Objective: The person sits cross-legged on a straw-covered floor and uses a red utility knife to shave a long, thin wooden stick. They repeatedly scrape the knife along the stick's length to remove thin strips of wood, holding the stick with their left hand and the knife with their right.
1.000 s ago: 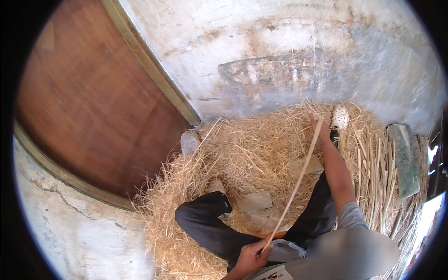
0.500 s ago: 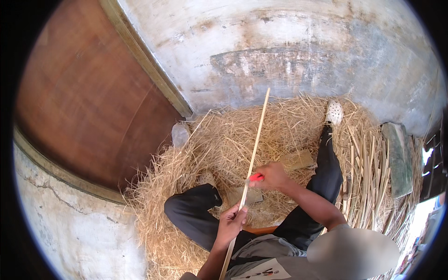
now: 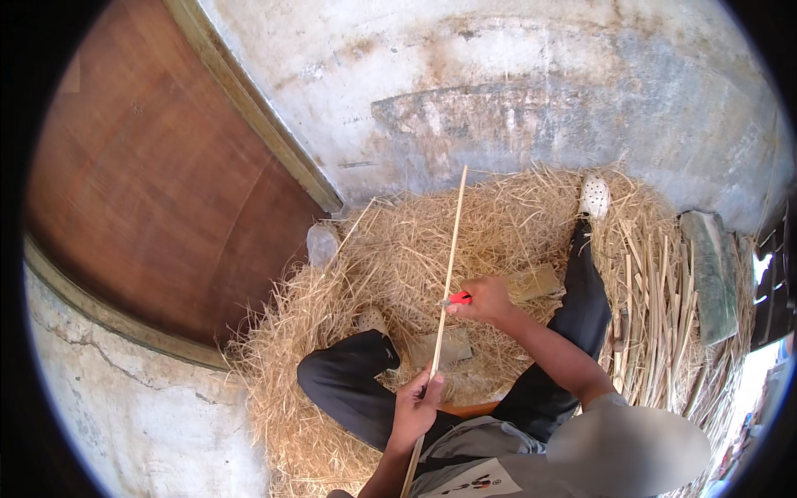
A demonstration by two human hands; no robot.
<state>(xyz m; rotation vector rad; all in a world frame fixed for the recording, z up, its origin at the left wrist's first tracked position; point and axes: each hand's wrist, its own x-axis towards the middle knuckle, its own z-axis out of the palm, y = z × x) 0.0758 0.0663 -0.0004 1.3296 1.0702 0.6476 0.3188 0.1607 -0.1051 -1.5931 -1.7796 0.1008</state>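
A long, pale bamboo strip (image 3: 453, 249) slants from beneath my body up toward the wall, between my spread legs. Lower down, my left hand (image 3: 417, 405) is closed around it, with the thumb lying along the strip. Farther up, my right hand (image 3: 486, 300) grips a small red-handled knife (image 3: 459, 298). The knife's metal end lies against the strip; the exact shape of its blade is too small to make out.
Straw-like shavings (image 3: 398, 241) cover the floor around my legs. Bamboo strips (image 3: 652, 307) lie at the right beside a grey-green slab (image 3: 712, 278). Flat pieces (image 3: 535, 282) lie among the shavings. A clear plastic bag (image 3: 321, 245) sits by the brown door (image 3: 166, 166); ahead stands a stained wall (image 3: 515, 91).
My right hand and the knife have moved a little farther up the strip, away from my left hand. The strip's far tip has swung slightly left.
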